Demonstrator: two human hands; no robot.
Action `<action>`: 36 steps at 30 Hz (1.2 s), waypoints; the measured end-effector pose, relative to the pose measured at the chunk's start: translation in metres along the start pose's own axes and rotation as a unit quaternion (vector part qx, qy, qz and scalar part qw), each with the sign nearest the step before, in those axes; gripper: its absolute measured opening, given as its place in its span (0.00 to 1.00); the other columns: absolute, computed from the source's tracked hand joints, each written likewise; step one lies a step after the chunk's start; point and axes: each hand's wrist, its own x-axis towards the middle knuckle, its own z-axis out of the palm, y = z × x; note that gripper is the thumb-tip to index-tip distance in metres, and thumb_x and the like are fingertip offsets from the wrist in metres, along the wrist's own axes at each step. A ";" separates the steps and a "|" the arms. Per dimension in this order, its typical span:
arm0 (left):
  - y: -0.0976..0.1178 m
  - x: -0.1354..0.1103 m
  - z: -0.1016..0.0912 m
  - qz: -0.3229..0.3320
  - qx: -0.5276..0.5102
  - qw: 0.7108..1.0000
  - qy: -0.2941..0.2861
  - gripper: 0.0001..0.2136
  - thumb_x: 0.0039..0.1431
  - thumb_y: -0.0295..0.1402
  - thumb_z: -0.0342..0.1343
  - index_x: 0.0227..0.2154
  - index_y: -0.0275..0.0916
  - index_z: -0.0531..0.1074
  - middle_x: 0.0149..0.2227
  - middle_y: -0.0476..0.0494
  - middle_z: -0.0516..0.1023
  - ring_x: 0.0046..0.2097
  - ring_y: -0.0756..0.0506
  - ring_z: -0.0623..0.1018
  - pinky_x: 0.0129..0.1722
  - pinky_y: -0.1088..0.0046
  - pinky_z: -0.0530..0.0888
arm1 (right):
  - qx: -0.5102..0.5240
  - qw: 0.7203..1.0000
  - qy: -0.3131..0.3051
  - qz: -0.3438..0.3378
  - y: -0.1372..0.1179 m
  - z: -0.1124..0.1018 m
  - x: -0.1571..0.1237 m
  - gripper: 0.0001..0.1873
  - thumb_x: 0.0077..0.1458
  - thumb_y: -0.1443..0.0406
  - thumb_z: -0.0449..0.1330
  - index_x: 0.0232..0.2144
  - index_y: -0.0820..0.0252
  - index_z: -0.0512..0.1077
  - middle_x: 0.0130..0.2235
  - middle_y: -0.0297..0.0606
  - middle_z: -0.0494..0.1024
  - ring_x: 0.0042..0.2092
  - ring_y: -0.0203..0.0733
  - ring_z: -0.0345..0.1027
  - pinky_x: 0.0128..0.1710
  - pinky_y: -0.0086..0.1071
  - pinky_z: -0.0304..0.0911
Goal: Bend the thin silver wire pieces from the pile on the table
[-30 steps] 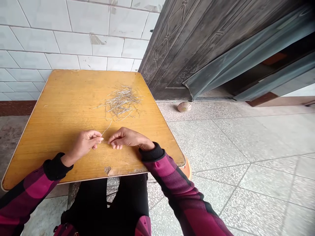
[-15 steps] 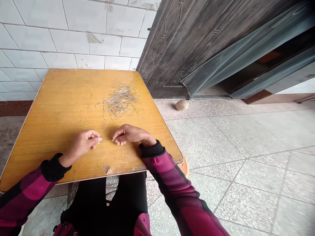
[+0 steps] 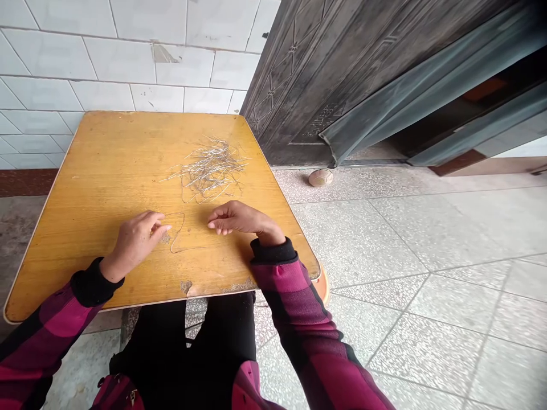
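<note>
A thin silver wire [image 3: 178,230], bent into a loop, lies on the yellow wooden table [image 3: 106,171] between my hands. My left hand [image 3: 137,242] rests on the table with thumb and forefinger pinched at one end of the wire. My right hand [image 3: 241,219] hovers just right of the loop, fingers curled together, with nothing visible in them. The wire's tail runs along the table below my right fingertips, apart from them. A loose heap of several short silver wires [image 3: 209,168] lies farther back, beyond both hands.
The table stands against a white tiled wall [image 3: 106,51]. A dark carved door [image 3: 342,80] is at the right. A small ball [image 3: 320,177] lies on the grey tiled floor. An orange stool edge [image 3: 322,285] shows under the table's right corner.
The wire was stretched straight between both pinched hands. Now the hands have moved apart, the right has let go, and the wire lies looped on the table.
</note>
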 end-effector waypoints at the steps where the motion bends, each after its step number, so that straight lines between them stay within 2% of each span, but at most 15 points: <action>1: -0.001 0.001 -0.001 0.022 0.013 1.000 0.010 0.10 0.61 0.37 0.54 0.41 0.37 0.72 0.39 0.38 0.79 0.42 0.42 0.78 0.43 0.64 0.72 | 0.009 1.000 0.027 -0.008 0.001 -0.001 0.000 0.13 0.49 0.57 0.64 0.27 0.63 0.74 0.22 0.30 0.73 0.23 0.28 0.64 0.24 0.24 0.62; 3: -0.001 0.001 -0.001 0.065 0.039 0.997 0.005 0.16 0.60 0.40 0.55 0.47 0.36 0.70 0.49 0.34 0.76 0.52 0.38 0.74 0.52 0.58 0.69 | 0.025 0.997 0.070 -0.018 0.003 -0.002 0.003 0.12 0.48 0.58 0.64 0.27 0.63 0.73 0.22 0.30 0.73 0.23 0.28 0.65 0.24 0.24 0.62; 6: 0.002 -0.003 0.006 0.088 0.080 0.992 -0.047 0.33 0.56 0.49 0.57 0.57 0.31 0.62 0.62 0.24 0.62 0.64 0.31 0.61 0.60 0.50 0.60 | 0.040 0.993 0.108 -0.038 0.007 0.002 0.009 0.12 0.47 0.58 0.65 0.27 0.62 0.73 0.22 0.31 0.73 0.24 0.29 0.65 0.24 0.25 0.62; 8: 0.003 -0.007 0.012 0.082 0.101 0.989 -0.076 0.40 0.54 0.54 0.55 0.60 0.26 0.56 0.64 0.18 0.54 0.66 0.28 0.54 0.61 0.47 0.56 | 0.047 0.989 0.129 -0.057 0.009 0.006 0.014 0.12 0.47 0.58 0.65 0.28 0.62 0.73 0.23 0.32 0.74 0.24 0.30 0.66 0.24 0.25 0.62; 11: 0.004 -0.012 0.018 0.078 0.122 0.985 -0.100 0.43 0.54 0.56 0.53 0.61 0.23 0.53 0.64 0.14 0.52 0.66 0.26 0.52 0.61 0.44 0.54 | 0.047 0.986 0.138 -0.078 0.009 0.013 0.018 0.13 0.47 0.57 0.65 0.30 0.63 0.74 0.24 0.33 0.74 0.25 0.31 0.66 0.24 0.25 0.61; 14: 0.003 -0.012 0.018 0.080 0.128 0.983 -0.102 0.43 0.54 0.56 0.53 0.61 0.23 0.53 0.64 0.14 0.51 0.67 0.26 0.51 0.61 0.43 0.53 | 0.044 0.984 0.147 -0.093 0.009 0.015 0.019 0.14 0.47 0.57 0.64 0.29 0.63 0.73 0.24 0.33 0.73 0.25 0.31 0.65 0.24 0.25 0.61; 17: -0.003 -0.007 0.014 0.079 0.112 0.988 -0.075 0.40 0.55 0.54 0.54 0.61 0.26 0.54 0.65 0.17 0.52 0.66 0.27 0.52 0.61 0.44 0.54 | 0.047 0.977 0.177 -0.108 0.008 0.014 0.018 0.15 0.48 0.56 0.63 0.30 0.63 0.73 0.25 0.32 0.72 0.25 0.30 0.64 0.25 0.26 0.60; 23: -0.036 0.013 0.012 0.009 0.090 0.993 0.076 0.23 0.59 0.43 0.55 0.52 0.33 0.65 0.61 0.25 0.61 0.62 0.29 0.60 0.58 0.45 0.60 | 0.023 0.970 0.210 -0.118 0.009 0.012 0.019 0.15 0.50 0.55 0.61 0.29 0.63 0.71 0.24 0.31 0.70 0.24 0.31 0.62 0.26 0.27 0.59; 27: -0.057 0.021 0.009 -0.043 0.101 0.984 0.140 0.17 0.58 0.39 0.56 0.47 0.35 0.68 0.56 0.29 0.65 0.59 0.31 0.63 0.56 0.47 0.62 | -0.050 0.952 0.272 -0.134 0.006 0.016 0.016 0.12 0.53 0.58 0.58 0.29 0.63 0.72 0.23 0.31 0.69 0.24 0.32 0.62 0.26 0.28 0.59; 31: -0.068 0.025 0.007 -0.066 0.098 0.980 0.161 0.15 0.57 0.38 0.54 0.44 0.36 0.68 0.55 0.29 0.65 0.58 0.31 0.64 0.55 0.48 0.63 | -0.129 0.923 0.337 -0.131 0.008 0.040 -0.008 0.12 0.57 0.60 0.55 0.31 0.61 0.74 0.27 0.36 0.75 0.28 0.37 0.67 0.31 0.30 0.61; 36: -0.079 0.028 0.008 -0.090 0.087 0.977 0.173 0.15 0.54 0.37 0.55 0.42 0.36 0.69 0.54 0.28 0.66 0.57 0.29 0.64 0.54 0.47 0.63 | -0.184 0.881 0.428 -0.077 0.038 0.096 -0.065 0.12 0.60 0.59 0.54 0.39 0.56 0.76 0.38 0.42 0.80 0.38 0.45 0.73 0.39 0.36 0.66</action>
